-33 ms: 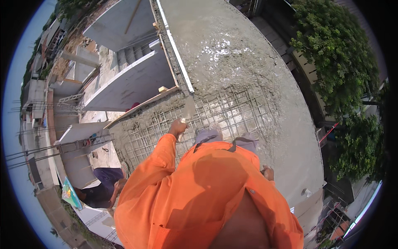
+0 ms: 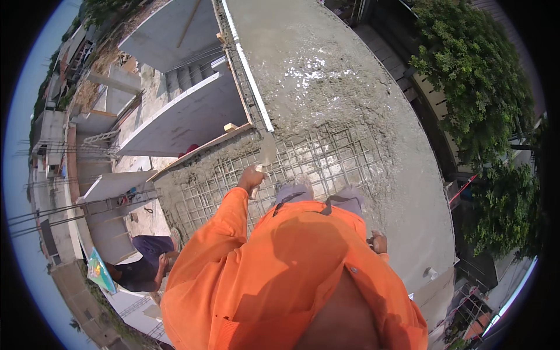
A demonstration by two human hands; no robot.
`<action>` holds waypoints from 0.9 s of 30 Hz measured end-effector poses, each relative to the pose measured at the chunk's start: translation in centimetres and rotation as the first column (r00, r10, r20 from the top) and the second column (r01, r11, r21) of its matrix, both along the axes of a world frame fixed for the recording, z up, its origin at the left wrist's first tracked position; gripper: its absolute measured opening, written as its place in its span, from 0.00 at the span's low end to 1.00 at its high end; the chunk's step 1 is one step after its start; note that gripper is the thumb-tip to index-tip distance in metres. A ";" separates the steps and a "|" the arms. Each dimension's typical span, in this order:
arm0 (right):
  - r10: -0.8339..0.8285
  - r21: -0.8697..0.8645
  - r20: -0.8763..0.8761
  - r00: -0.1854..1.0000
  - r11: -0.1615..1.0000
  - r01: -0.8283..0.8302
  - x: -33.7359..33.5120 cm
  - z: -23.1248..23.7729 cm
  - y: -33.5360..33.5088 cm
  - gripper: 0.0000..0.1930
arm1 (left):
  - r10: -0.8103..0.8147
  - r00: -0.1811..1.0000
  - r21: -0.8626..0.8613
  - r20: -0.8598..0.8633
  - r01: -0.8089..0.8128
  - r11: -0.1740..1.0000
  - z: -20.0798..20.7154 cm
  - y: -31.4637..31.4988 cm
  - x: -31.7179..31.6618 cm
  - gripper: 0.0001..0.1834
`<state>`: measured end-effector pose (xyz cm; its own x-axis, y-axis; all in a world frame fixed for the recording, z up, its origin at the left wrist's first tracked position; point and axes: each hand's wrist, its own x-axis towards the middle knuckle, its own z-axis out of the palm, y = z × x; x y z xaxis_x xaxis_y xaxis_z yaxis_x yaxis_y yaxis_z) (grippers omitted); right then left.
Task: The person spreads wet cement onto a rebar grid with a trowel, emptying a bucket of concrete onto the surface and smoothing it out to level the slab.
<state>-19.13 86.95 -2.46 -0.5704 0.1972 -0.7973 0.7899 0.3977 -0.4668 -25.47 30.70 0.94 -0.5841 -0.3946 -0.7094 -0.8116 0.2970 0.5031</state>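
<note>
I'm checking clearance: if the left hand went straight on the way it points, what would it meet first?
Past the trowel-like tool it holds, the left hand would probably reach the near end of the long white strip first, though depth here is unclear.

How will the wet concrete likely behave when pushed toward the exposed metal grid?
The wet concrete should give way softly, as its surface glistens. It may drag in clumps near the metal grid, where its edge looks lumpy. Some will probably slip through the grid, since open gaps show in it.
</note>
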 end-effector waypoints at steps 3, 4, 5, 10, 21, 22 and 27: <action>-0.103 0.012 0.056 0.993 0.995 0.102 -7.0 1.8 -1.5 0.19 | -0.010 0.998 0.005 -0.060 0.010 1.000 3.9 0.4 -2.6 0.19; -0.092 0.012 0.060 0.994 0.996 0.091 -9.2 1.9 -1.6 0.19 | 0.010 0.995 -0.040 -0.104 -0.014 0.999 3.4 0.3 -2.8 0.18; -0.075 -0.001 0.033 0.997 0.997 0.075 -11.0 1.8 -1.6 0.17 | 0.028 0.989 -0.085 -0.146 -0.040 0.996 2.6 0.1 -2.6 0.17; 0.075 -0.076 0.026 0.997 0.994 -0.073 -18.7 0.6 -3.1 0.16 | 0.272 0.955 -0.155 0.114 -0.253 0.955 -5.0 -2.7 6.5 0.24; 0.276 -0.063 -0.009 0.961 0.959 -0.276 -41.9 -3.3 3.1 0.11 | 0.385 0.870 -0.086 0.306 -0.378 0.922 0.5 13.3 8.8 0.13; 0.280 -0.071 -0.042 0.959 0.957 -0.283 -44.3 -2.7 3.0 0.10 | 0.368 0.889 -0.058 0.274 -0.367 0.929 0.8 14.2 7.8 0.13; 0.342 -0.072 -0.128 0.931 0.933 -0.353 -52.1 -1.1 1.4 0.12 | 0.581 0.805 -0.448 0.121 -0.478 0.755 1.9 17.0 2.4 0.15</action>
<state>-71.26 88.39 -3.52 -0.6761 -0.1006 -0.7299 0.5508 0.5890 -0.5914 -23.06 47.73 2.85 -0.0320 -0.8525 -0.5218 -0.9722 -0.0947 0.2143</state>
